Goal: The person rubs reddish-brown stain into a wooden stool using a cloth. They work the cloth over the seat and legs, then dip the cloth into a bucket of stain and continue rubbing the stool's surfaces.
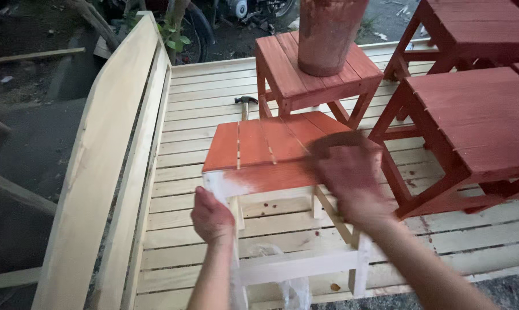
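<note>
My left hand [211, 217] is clamped on the near left leg of the half-stained stool [271, 172], bracing it on the slatted wooden deck [202, 97]. My right hand [351, 181] is blurred with motion at the stool's front right edge; it seems closed on a dark rag or pad, though I cannot tell for sure. The seat slats are red-brown; the front rail's left end and the legs are bare pale wood. Judgement: best to work along the grain, push stain into the slat gaps, keep the left hand off wet areas. Beyond lie a hammer [246, 102], finished red stools [311, 69], and a rusty cylinder [327, 34].
</note>
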`<control>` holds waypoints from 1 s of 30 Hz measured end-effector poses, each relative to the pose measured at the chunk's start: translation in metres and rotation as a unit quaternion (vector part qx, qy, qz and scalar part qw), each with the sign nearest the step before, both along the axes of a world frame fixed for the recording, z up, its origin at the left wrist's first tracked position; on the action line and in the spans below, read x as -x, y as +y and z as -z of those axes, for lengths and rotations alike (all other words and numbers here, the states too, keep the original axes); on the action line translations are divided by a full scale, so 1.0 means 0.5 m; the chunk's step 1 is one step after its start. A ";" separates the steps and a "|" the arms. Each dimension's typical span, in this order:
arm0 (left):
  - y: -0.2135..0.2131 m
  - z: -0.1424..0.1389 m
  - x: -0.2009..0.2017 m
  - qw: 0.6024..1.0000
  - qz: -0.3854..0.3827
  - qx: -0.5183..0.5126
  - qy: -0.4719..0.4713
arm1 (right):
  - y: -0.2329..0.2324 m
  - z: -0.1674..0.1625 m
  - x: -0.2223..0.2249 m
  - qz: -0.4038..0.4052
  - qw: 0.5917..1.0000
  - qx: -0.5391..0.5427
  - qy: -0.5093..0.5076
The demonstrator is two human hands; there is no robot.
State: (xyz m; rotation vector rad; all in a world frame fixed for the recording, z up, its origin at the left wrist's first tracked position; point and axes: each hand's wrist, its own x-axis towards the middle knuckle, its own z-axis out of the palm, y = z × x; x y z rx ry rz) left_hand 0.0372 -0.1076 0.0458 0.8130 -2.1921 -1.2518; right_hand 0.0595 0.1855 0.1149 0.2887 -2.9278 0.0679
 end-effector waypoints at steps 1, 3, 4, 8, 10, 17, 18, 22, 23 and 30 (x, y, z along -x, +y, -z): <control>0.001 -0.001 0.002 1.000 0.002 -0.002 -0.006 | 0.032 -0.004 -0.012 0.086 0.995 -0.054 0.008; 0.002 -0.001 0.005 1.000 0.003 0.029 0.000 | 0.068 -0.009 -0.025 0.015 0.968 0.140 0.206; 0.003 0.000 0.006 0.999 0.004 0.044 0.002 | 0.064 -0.006 -0.025 0.013 0.962 0.147 0.231; 0.003 0.008 0.008 0.999 0.004 0.045 0.026 | -0.036 0.007 0.017 0.021 0.982 0.069 0.175; 0.002 0.012 0.005 0.999 0.017 0.028 -0.028 | -0.128 0.028 0.027 -0.113 0.978 0.051 0.168; -0.008 0.004 -0.007 0.999 0.012 0.049 -0.009 | -0.143 0.008 0.021 -0.253 0.950 -0.082 0.165; -0.007 0.002 -0.010 0.999 0.012 0.046 0.006 | -0.109 -0.007 0.013 -0.234 0.950 -0.130 0.161; -0.003 -0.003 -0.014 0.999 0.009 0.024 -0.023 | 0.029 -0.082 0.004 0.079 0.959 -0.244 -0.124; -0.002 -0.002 -0.014 0.999 -0.001 0.033 -0.014 | 0.042 -0.092 0.013 0.048 0.991 -0.122 -0.011; -0.010 0.005 -0.014 0.997 -0.012 0.070 0.023 | 0.058 -0.046 0.046 0.051 0.971 0.120 0.202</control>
